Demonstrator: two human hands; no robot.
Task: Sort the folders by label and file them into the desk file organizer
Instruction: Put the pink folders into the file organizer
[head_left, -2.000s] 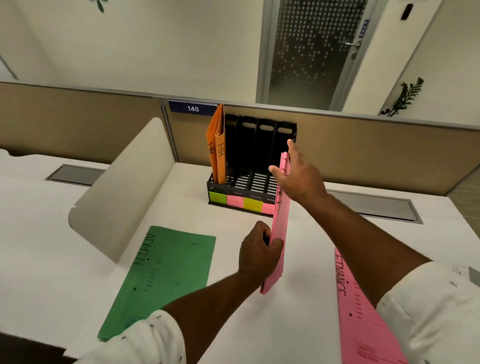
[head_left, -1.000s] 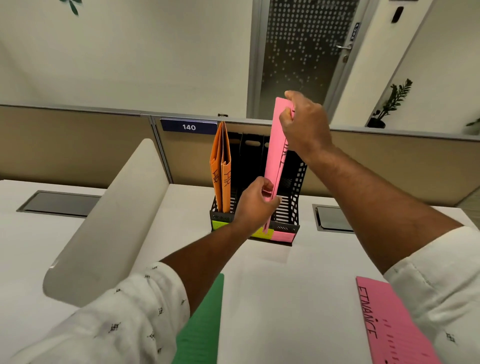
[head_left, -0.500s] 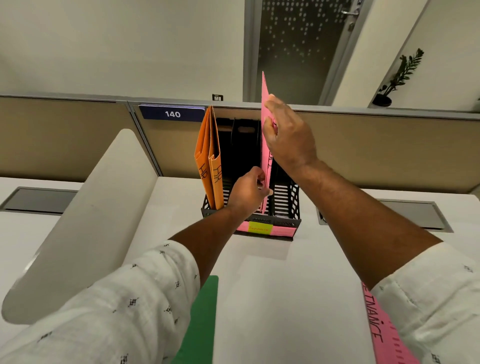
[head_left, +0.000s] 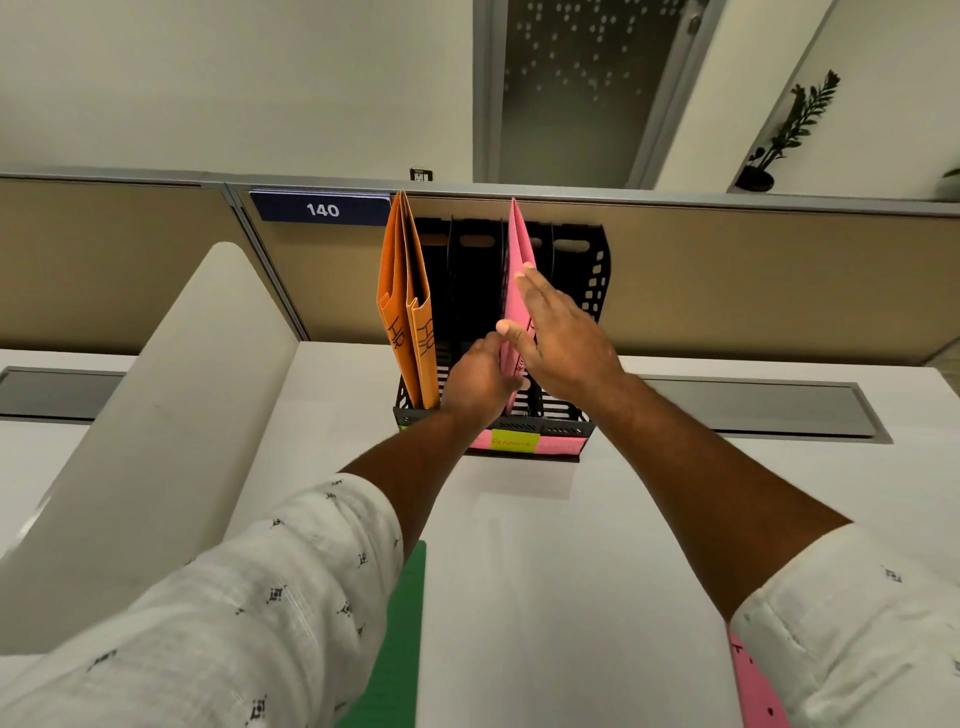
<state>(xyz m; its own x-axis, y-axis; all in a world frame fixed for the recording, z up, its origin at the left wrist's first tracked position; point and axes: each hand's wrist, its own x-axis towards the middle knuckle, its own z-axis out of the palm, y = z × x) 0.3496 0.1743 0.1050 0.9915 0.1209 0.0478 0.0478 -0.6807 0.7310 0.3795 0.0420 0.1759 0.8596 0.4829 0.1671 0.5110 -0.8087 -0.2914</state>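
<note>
Sleeves (head_left: 234, 623) hide most of the green folder (head_left: 404, 623) and a second pink folder (head_left: 753, 691) lying on the desk (head_left: 545, 571); both are cut off at the bottom edge. The left hand (head_left: 478, 382) curls round the lower front edge of the upright pink folder (head_left: 517, 260), fingertips hidden. The right hand (head_left: 561, 338) lies flat and released against its right face. It stands in the black file organizer (head_left: 595, 291), third compartment from the left, with two orange HR folders (head_left: 405, 291) in the first. Half a second ago the right hand pinched its top edge and it stood higher.
</note>
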